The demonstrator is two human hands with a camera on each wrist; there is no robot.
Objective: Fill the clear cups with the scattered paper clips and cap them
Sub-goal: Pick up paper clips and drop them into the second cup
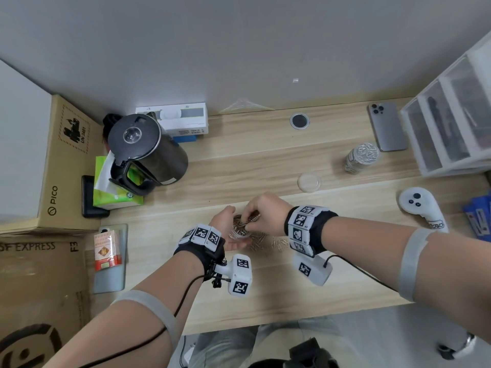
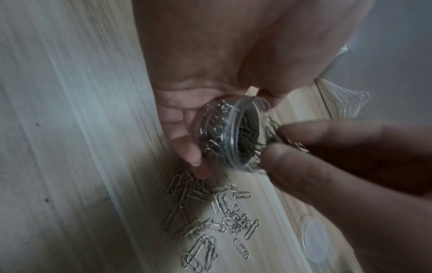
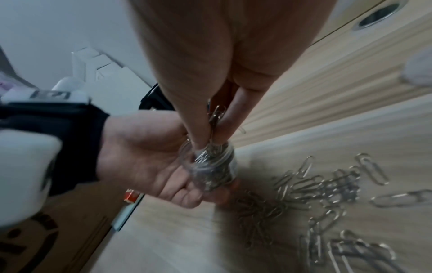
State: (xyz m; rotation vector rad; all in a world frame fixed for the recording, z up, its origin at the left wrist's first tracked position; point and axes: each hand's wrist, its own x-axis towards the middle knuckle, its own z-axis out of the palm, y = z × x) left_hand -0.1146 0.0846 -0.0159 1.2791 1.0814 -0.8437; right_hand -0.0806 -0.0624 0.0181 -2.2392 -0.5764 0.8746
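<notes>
Forearms reach in from the near edge, each with a grey band and a tagged wrist strap. Left hand palm up, fingers curled round the cup, cradling it just above the desk, mouth tilted toward the right hand. Cup clear, threaded at the rim, already well filled with clips, uncapped. Right hand above the cup's mouth, thumb and fingertips pinched on a small bunch of clips, lower ends of that bunch down inside the rim. Loose clips scattered on the desk directly below and just right of the cup, some tangled in a heap, some lying singly.

Farther back and to the right, lid lying flat on the desk, apart from the hands. Beyond it, second cup standing upright, full of clips; whether capped, cannot tell. Phone face down just behind that cup, beside a set of translucent drawers at the right edge. White controller on the desk near the right forearm. Round grommet set in the desk near the wall. Black kettle at the left end, tissue pack under its handle side, white box behind it. Cardboard boxes left of the desk.
</notes>
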